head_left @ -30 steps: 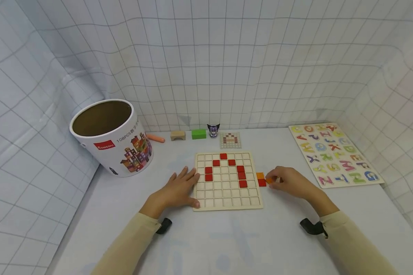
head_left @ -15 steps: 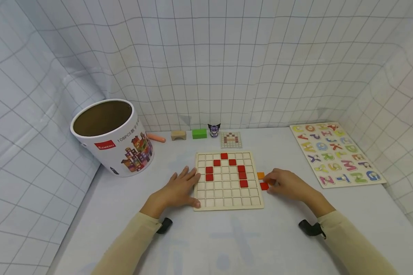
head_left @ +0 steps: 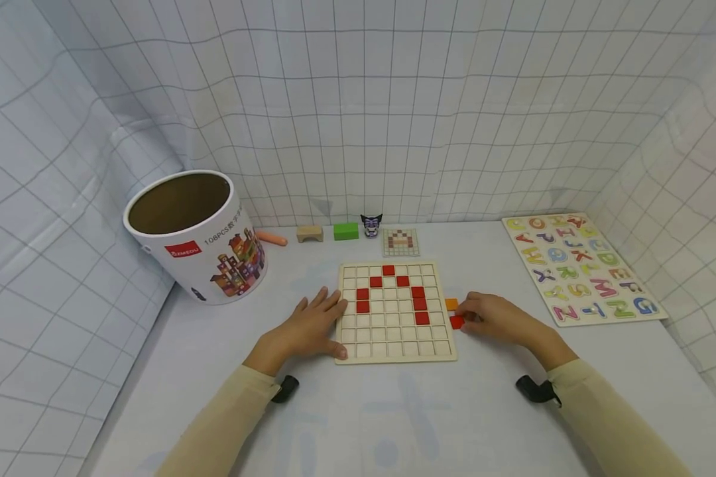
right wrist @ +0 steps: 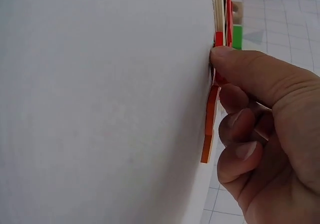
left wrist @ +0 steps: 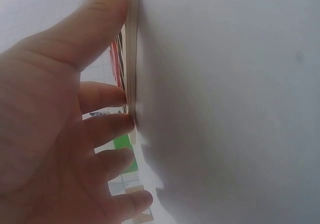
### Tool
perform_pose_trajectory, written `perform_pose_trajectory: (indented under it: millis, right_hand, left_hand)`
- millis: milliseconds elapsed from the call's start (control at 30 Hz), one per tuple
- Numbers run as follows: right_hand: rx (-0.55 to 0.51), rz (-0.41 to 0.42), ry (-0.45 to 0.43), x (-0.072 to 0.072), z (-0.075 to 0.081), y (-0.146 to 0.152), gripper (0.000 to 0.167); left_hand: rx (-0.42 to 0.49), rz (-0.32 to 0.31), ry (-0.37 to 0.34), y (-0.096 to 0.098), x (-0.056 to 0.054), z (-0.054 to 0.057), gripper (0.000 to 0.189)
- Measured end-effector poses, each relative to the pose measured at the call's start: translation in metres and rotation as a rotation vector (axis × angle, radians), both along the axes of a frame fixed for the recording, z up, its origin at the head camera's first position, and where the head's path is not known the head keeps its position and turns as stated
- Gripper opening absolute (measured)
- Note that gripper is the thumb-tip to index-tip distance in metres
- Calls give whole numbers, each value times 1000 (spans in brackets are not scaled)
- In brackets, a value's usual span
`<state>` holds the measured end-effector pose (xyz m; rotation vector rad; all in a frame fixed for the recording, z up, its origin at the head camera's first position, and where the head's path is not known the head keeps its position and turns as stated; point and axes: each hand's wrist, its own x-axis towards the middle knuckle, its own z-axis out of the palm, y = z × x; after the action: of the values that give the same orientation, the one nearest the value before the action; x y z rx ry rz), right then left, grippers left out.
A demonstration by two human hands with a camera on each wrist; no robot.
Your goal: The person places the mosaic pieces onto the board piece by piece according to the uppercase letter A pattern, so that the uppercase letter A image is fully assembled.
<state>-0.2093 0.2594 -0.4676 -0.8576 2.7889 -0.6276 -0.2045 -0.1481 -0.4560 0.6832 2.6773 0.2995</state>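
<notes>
A pale wooden grid board (head_left: pixel 378 340) lies on the table with several red square tiles set in an arch shape. My left hand (head_left: pixel 310 329) lies spread along the board's left edge, thumb at the near corner. Beside the right edge, my right hand (head_left: pixel 501 319) pinches a loose red tile (head_left: pixel 457 322) between thumb and curled index finger. An orange tile (head_left: pixel 451 304) rests just behind that red one. In the right wrist view the thumb presses on the red tile, and two orange tiles, one of them (right wrist: pixel 212 112) nearer the fingers, stand in a row with it.
Behind the board lies a small pattern card (head_left: pixel 401 243). A dark figurine (head_left: pixel 371 226), green block (head_left: pixel 346 231), wooden arch block (head_left: pixel 309 234) and orange stick (head_left: pixel 272 238) line the back. A large white bucket (head_left: pixel 215 245) stands left; an alphabet puzzle board (head_left: pixel 585 271) lies right.
My right hand has gone from an orange tile at its fingertips to the red tile, which has shifted slightly right and nearer me. The left hand keeps its place on the board.
</notes>
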Motion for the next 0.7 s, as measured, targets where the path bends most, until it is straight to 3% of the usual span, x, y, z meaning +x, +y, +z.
perform_pose_trajectory:
  millis: [200,333,500,700]
  right_hand:
    - [-88,-31,30,-6,10,-8,21]
    - [-108,4,33,-9,21,-45,19]
    - [-12,79,69,-11,28,-113,22]
    - [115,137,97,-12,18,-171,23]
  left_hand:
    - [2,16,-4,2,1,1,109]
    - [-2,20,-4,1,2,0,109]
    - [4,17,-5,0,2,0,109]
    - [10,3,-6,1,1,2,108]
